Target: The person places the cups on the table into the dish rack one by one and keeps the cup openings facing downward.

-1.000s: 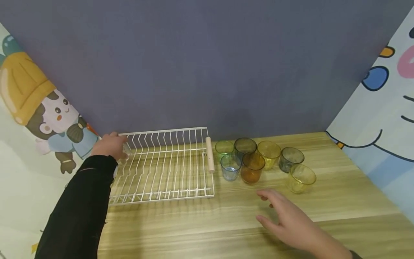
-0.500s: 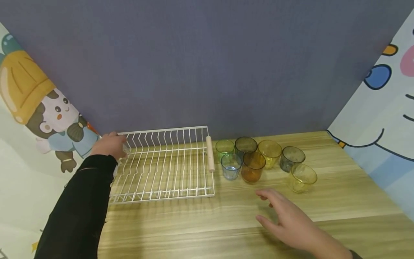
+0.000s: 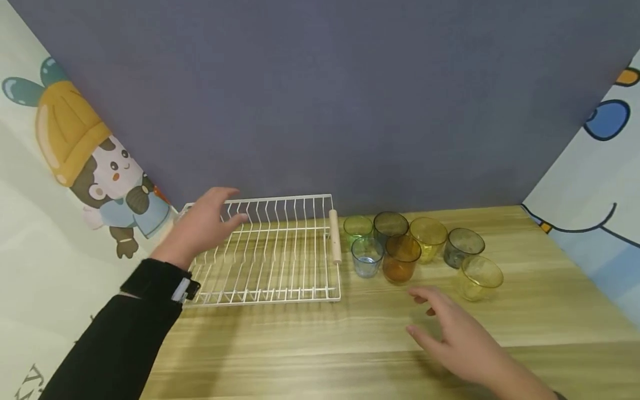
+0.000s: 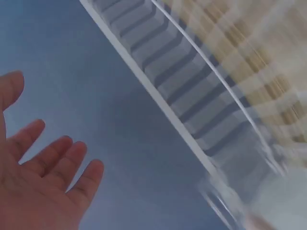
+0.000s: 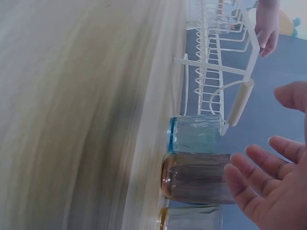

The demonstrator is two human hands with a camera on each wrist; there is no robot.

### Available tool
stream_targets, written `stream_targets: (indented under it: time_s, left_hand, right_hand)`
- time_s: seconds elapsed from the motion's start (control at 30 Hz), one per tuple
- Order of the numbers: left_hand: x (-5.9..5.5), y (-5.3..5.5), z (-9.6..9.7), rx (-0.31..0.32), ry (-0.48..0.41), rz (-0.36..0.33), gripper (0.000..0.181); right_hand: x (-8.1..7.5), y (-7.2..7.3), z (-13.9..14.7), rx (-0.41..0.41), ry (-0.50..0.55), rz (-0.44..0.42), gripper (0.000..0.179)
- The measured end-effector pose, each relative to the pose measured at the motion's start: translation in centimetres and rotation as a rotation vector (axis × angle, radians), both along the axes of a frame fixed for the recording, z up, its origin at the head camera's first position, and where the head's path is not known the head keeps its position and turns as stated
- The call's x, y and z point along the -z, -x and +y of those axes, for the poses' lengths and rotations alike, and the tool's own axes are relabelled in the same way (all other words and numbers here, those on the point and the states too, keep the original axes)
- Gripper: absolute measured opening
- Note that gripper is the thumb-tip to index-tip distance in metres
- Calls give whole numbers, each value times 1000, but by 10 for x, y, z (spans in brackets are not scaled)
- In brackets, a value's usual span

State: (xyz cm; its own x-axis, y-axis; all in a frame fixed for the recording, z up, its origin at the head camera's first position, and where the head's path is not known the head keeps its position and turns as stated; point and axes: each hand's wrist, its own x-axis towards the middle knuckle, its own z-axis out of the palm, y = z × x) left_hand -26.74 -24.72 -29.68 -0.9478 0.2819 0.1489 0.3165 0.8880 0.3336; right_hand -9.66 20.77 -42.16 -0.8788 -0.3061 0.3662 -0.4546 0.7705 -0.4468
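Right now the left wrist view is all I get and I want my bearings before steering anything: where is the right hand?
Observer: The right hand is just on the near side of the amber glass, holding nothing.
Operator: And what stands to the right of the rack?
Observer: Seven tinted glasses, the amber one among them, grouped closely together.
Operator: Anything fixed to the rack's end on that side?
Observer: Yes, a pale wooden handle on the end facing those glasses.
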Motion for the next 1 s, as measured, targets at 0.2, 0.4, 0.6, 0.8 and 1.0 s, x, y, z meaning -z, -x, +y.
stream_targets:
  time_s: [0.2, 0.4, 0.6, 0.8, 1.0]
  left_hand:
    - [11, -52, 45, 118, -4, 121, 69]
    - [21, -89, 65, 154, -27, 169, 68]
    - [33, -94, 70, 179, -15, 192, 66]
    - [40, -93, 71, 177, -4, 149, 68]
    - [49, -97, 74, 188, 19, 136, 65]
  right_hand:
    - [0, -4, 2, 38, -27, 17, 58]
    - [-12, 1, 17, 96, -96, 73, 64]
    - [-27, 15, 43, 202, -154, 143, 79]
    - [-32, 29, 73, 315, -233, 181, 84]
    - [-27, 38, 92, 350, -289, 105, 87]
